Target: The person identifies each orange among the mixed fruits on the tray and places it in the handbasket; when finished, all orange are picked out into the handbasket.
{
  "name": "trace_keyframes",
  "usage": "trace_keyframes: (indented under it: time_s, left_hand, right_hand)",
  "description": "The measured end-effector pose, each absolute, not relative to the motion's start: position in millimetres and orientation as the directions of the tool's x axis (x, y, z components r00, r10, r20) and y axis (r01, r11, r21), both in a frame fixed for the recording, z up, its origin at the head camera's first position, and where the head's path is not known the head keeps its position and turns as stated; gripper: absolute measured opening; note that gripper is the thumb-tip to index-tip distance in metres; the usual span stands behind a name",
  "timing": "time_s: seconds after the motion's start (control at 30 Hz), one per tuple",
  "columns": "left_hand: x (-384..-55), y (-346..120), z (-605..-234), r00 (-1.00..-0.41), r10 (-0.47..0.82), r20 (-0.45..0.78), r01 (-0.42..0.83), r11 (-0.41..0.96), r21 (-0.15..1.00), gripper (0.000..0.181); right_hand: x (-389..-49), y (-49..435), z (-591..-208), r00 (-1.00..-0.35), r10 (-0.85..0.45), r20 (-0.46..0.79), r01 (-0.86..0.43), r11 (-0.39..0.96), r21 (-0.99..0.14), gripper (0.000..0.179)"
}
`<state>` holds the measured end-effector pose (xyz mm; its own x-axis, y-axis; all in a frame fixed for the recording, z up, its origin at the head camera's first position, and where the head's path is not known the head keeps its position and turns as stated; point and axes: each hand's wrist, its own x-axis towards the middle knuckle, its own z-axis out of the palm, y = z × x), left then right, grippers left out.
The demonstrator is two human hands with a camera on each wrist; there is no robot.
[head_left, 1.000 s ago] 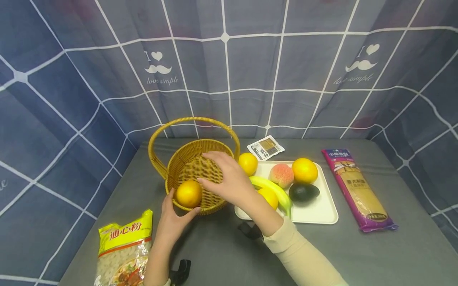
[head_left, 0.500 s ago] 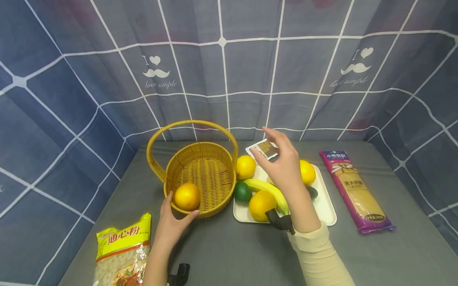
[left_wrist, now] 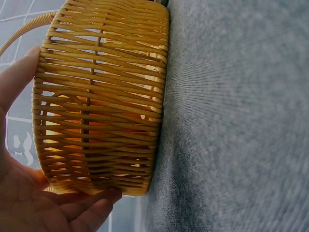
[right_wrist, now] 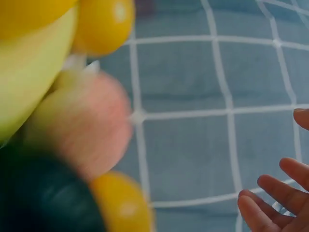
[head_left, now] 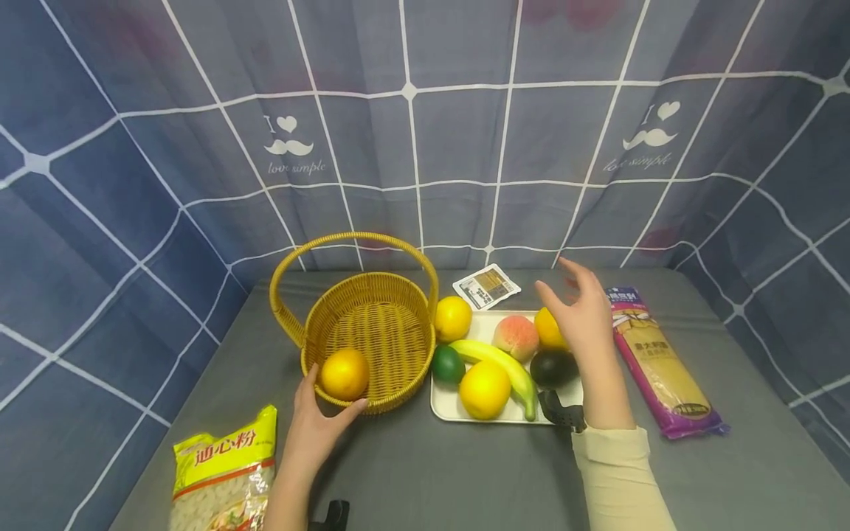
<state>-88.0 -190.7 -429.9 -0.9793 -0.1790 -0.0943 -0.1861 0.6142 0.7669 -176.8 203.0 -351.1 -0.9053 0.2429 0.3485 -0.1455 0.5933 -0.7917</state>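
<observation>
My left hand (head_left: 312, 431) holds the near left side of a round wicker basket (head_left: 392, 332) with a tall arched handle. In the left wrist view its thumb lies at the rim and its fingers bend around the woven wall (left_wrist: 101, 72). Inside the basket, next to that hand, is an orange (head_left: 345, 374). My right hand (head_left: 586, 317) hovers over the right end of a white tray (head_left: 446, 408), fingers spread and holding nothing. Nearest to it are another orange (head_left: 549, 330), partly hidden, a dark avocado (head_left: 553, 367) and a peach (head_left: 516, 338).
The tray also bears a banana (head_left: 505, 361), a yellow-orange fruit (head_left: 485, 389), a dark green fruit (head_left: 448, 364) and a yellow fruit (head_left: 454, 318). A small flat packet (head_left: 487, 286) lies behind. Spaghetti (head_left: 664, 369) lies right, a pasta bag (head_left: 226, 472) front left.
My right hand has moved right, from over the basket across the tray to its right end, fingers apart throughout. My left hand stays at the basket, and the orange remains inside.
</observation>
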Motion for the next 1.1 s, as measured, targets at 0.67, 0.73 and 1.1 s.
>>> trace_keyframes:
  time_s: [0.67,0.73,1.1]
  left_hand:
    - [-79,-190,-435,-0.974,-0.190,-0.122,-0.215,0.613,0.760,0.116]
    - [-80,-190,-434,-0.974,-0.191,-0.122,-0.216,0.613,0.760,0.117]
    - [-85,-189,-432,-0.976,-0.189,-0.105,-0.202,0.622,0.757,0.117]
  right_hand:
    - [-178,236,-420,-0.980,0.185,-0.070,0.185,0.731,-0.657,0.096]
    - [-179,237,-423,-0.981,0.180,-0.067,0.180,0.735,-0.654,0.095]
    - [-182,242,-428,-0.973,0.231,0.012,0.163,0.720,-0.675,0.085]
